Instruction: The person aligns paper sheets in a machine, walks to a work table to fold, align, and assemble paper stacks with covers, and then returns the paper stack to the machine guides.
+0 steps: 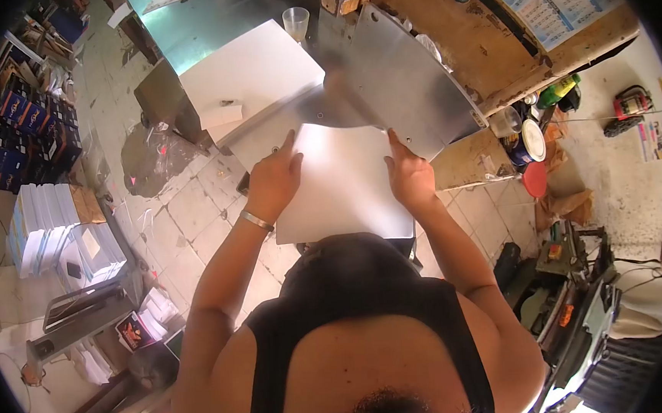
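Observation:
A large white sheet of paper (341, 186) stretches in front of my torso, its far edge slightly bowed. My left hand (274, 181) grips its left edge between thumb and fingers, index finger extended forward along the side. On the opposite edge, my right hand (410, 172) holds the paper the same way. The sheet's far end reaches over the near part of a metal work surface (422, 85). Beyond my left hand lies a pile of white paper (252, 70) with a small piece on top. Whether I hold one sheet or several cannot be made out.
A clear plastic cup (296, 25) stands behind the paper pile. Stacked paper bundles (56, 226) and dark boxes (25, 113) line the left side. At right are a white tub (532, 142), a red lid (534, 180) and machinery (566, 282).

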Tool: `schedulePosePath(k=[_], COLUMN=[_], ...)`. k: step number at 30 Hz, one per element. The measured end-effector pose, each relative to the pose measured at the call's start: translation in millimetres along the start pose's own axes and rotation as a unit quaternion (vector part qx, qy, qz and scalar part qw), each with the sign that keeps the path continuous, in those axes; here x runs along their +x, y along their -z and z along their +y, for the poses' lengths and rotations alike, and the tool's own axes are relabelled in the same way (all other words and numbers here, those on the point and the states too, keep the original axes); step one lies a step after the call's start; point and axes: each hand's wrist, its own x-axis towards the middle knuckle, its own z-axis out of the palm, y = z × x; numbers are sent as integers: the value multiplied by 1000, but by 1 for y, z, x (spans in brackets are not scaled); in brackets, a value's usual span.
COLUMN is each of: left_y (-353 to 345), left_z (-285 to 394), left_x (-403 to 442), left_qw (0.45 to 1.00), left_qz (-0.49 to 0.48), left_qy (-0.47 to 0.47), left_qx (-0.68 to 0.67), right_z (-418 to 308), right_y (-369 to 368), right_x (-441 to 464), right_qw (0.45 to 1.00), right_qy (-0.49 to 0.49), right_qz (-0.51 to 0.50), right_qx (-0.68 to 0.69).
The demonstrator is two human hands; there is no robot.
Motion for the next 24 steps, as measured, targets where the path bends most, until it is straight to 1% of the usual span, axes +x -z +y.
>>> schedulePosePath(k=[2, 3, 5, 6, 8, 9, 10, 11, 12, 13, 14, 15, 16, 17, 19, 20, 23, 24], left_y=[1, -4, -22, -25, -27, -28, -26, -24, -20, -11, -1, 10, 21, 36, 63, 66, 57, 54], left_z=[13, 9, -5, -11, -25, -37, -50, -61, -64, -53, -41, -30, -31, -22, -5, -7, -6, -9], left_x=[-2, -2, 2, 4, 9, 11, 14, 14, 11, 10, 6, 3, -1, -7, -21, -26, -33, -29], left_qw=[998, 997, 992, 992, 989, 994, 997, 998, 949, 927, 900, 868, 866, 865, 863, 884, 855, 841], left_qz=[-32, -32, -30, -37, -48, -51, -54, -57, -89, -64, -39, -15, -28, -17, 0, 18, 78, 64], left_qy=[-26, -30, -41, -18, 28, 31, 35, 39, 135, 149, 161, 175, 159, 143, 113, 74, 42, 45], left_qx=[42, 66, 116, 123, 138, 89, 41, -8, -270, -337, -402, -465, -474, -481, -493, -461, -511, -535], right_z=[-8, -9, -1, 4, 22, 34, 47, 61, 71, 67, 60, 56, 55, 52, 32, 38, 25, 25], right_y=[0, -1, -3, -2, -7, -12, -17, -19, -17, -5, 11, 31, 48, 62, 86, 91, 82, 79], right_x=[3, 7, 25, 31, 29, 25, 27, 21, 17, 22, 16, 13, 9, 3, -8, -18, -31, -30], right_qw=[999, 998, 981, 965, 989, 994, 984, 941, 869, 773, 754, 761, 767, 771, 761, 767, 740, 735], right_qy=[2, 3, -63, -95, -62, -44, -89, -152, -209, -255, -243, -222, -204, -189, -118, -98, -103, -82], right_qz=[-36, -51, -178, -238, -134, -82, -93, -118, -139, -155, -118, -99, -82, -66, 38, 38, 109, 92], right_qx=[-24, -36, -54, -63, 15, 54, 125, 280, 426, 560, 598, 601, 603, 605, 637, 633, 656, 667])
